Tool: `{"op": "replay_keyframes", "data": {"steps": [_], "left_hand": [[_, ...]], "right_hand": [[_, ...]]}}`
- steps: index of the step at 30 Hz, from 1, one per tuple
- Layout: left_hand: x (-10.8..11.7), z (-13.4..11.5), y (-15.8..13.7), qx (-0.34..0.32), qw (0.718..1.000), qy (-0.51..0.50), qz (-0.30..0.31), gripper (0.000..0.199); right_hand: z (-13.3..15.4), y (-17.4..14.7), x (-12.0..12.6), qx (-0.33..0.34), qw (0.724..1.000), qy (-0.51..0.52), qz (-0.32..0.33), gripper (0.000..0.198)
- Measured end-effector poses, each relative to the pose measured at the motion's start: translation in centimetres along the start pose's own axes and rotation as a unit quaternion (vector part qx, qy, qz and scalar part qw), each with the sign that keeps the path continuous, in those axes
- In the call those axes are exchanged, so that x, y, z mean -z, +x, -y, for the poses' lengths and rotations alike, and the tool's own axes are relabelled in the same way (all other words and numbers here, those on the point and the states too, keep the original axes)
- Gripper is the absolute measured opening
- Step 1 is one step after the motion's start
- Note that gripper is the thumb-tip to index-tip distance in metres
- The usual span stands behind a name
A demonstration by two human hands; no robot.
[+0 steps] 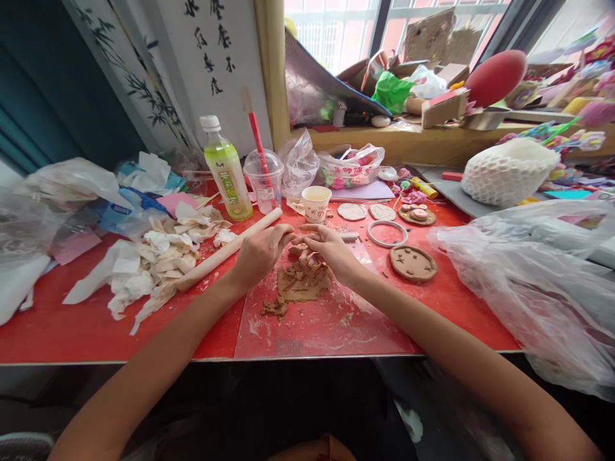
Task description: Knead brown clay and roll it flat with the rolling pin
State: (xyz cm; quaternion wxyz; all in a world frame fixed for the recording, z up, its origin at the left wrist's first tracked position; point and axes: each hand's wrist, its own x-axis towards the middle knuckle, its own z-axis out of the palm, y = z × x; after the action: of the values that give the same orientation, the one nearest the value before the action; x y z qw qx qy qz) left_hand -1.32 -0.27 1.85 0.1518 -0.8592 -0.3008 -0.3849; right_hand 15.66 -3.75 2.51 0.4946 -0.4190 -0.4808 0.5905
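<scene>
My left hand [263, 253] is closed in a pinch above the board, its fingertips close to those of my right hand [332, 251]. The right hand's fingers are bent in towards its thumb. What lies between the fingertips is too small to make out. Below the hands is a torn, flattened piece of brown clay [302, 287] on a clear board [336, 330]. A crumbled clump of clay [275, 307] sits to its left. Just behind the hands stands a paper cup [316, 206] with pale liquid inside. A small grey stick [348, 237] shows past the right hand.
A long rolling pin [230, 248] lies left, by crumpled tissues [158, 256]. Behind stand a green drink bottle [228, 173] and a plastic cup [265, 186] holding a red-handled brush [259, 144]. To the right are a white ring [388, 243], a clay disc [413, 264] and plastic sheeting [523, 269].
</scene>
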Motion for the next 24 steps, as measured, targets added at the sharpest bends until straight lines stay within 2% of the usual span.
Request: {"op": "replay_keyframes", "data": {"steps": [3,9,14,19,22,24], "left_hand": [[0.11,0.00,-0.04,-0.005,1.000,0.011,-0.003,0.020],[0.23,0.00,0.02,-0.022,1.000,-0.001,-0.020,0.019],[0.30,0.24,-0.01,-0.007,1.000,0.008,-0.023,0.024],[0.14,0.34,-0.03,0.043,0.998,-0.025,-0.029,0.020],[0.17,0.32,0.11,0.025,0.998,-0.029,-0.040,0.015],[0.26,0.33,0.18,0.010,0.999,-0.022,-0.038,0.016]], "right_hand": [[-0.16,0.10,0.08,0.018,1.000,0.002,0.012,0.030],[-0.06,0.19,0.21,0.050,0.998,-0.009,0.035,0.019],[0.43,0.13,0.28,0.016,1.000,0.008,0.024,0.037],[0.58,0.17,0.16,0.010,0.999,0.027,0.028,0.018],[0.40,0.21,0.15,0.015,0.999,0.013,0.041,0.014],[0.31,0.23,0.21,0.002,0.999,0.008,0.045,0.019]]}}
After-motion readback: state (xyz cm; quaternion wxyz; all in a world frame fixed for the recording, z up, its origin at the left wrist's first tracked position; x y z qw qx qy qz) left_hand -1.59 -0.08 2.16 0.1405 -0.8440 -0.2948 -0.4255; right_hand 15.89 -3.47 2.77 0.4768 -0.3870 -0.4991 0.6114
